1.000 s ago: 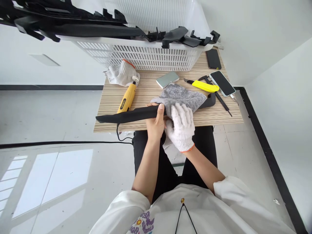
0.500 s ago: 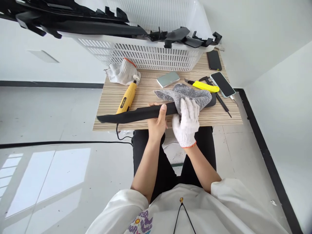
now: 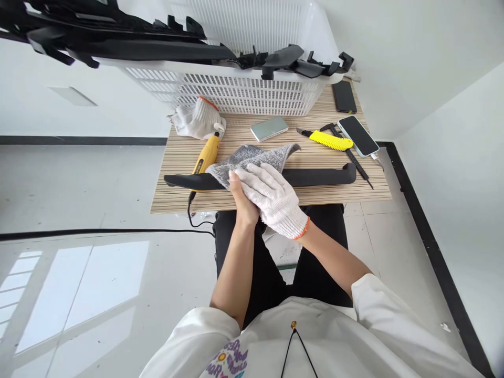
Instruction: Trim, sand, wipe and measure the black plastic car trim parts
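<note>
A long black plastic strip (image 3: 315, 176) lies along the front of the striped wooden table (image 3: 177, 202). A grey cloth (image 3: 252, 156) is draped over its left half. My right hand (image 3: 273, 197), in a white knit glove, lies flat on the cloth with fingers stretched out, pressing it on the strip. My bare left hand (image 3: 242, 202) sits under the gloved hand, its thumb up against the strip; it grips the strip from the near side, fingers mostly hidden.
A white slatted basket (image 3: 236, 89) with several black plastic parts stands at the back. On the table lie a yellow rotary tool (image 3: 205, 155), a spare white glove (image 3: 197, 119), a silver box (image 3: 270, 128), a yellow knife (image 3: 328, 139), two phones (image 3: 358, 135) and thin black tools (image 3: 356, 163).
The gloved right hand slid the grey cloth leftwards along the strip, from its right half to its left half. The strip's right end is now uncovered. The left hand stayed on the strip.
</note>
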Available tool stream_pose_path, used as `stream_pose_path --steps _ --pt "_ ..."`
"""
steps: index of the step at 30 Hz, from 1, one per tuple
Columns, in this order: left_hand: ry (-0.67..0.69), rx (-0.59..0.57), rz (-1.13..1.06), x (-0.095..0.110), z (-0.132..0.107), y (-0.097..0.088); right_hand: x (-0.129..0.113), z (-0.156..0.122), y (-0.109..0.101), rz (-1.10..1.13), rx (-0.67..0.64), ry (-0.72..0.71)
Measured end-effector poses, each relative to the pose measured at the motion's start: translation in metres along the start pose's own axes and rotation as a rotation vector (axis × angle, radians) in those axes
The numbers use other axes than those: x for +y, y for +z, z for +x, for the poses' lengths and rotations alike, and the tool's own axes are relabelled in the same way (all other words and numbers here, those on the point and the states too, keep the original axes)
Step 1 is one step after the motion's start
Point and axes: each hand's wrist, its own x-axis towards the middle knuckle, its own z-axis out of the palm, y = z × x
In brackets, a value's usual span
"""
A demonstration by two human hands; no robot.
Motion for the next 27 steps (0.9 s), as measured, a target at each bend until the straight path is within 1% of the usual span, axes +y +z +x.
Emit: stream_pose_path --steps 3,5,8,11,13,16,20,24,25,27 --pt "0.067 0.030 0.075 0.003 0.001 0.002 -0.004 0.008 -0.008 -0.018 -0.081 -0.071" --pt "0.071 0.028 0.114 0.004 0.001 0.003 -0.006 0.011 -0.012 -0.019 -0.092 -0.068" --pt "0.025 0.025 0.080 0.002 0.001 0.003 -0.003 0.007 -0.014 0.009 0.009 -0.067" --pt "-0.063 0.012 0.020 0.001 0.000 0.001 0.004 -0.002 -0.013 0.024 0.115 -0.087" --pt "-0.133 0.006 -0.006 0.001 -0.002 0.000 0.012 -0.010 -0.012 0.031 0.152 -0.085" --pt "-0.204 0.050 -0.024 0.001 -0.003 -0.001 0.025 -0.024 -0.012 0.023 0.148 -0.064" --pt "-0.218 0.136 0.090 0.000 0.000 -0.002 0.048 -0.046 -0.016 -0.021 0.172 -0.044" --pt "-0.256 0.309 0.207 -0.003 0.003 -0.004 0.072 -0.067 -0.024 -0.053 0.254 -0.050" --pt "-0.263 0.328 0.217 -0.003 0.003 -0.003 0.078 -0.072 -0.026 -0.063 0.274 -0.053" --pt "-0.258 0.312 0.226 -0.001 0.003 -0.002 0.092 -0.083 -0.030 -0.091 0.306 -0.063"
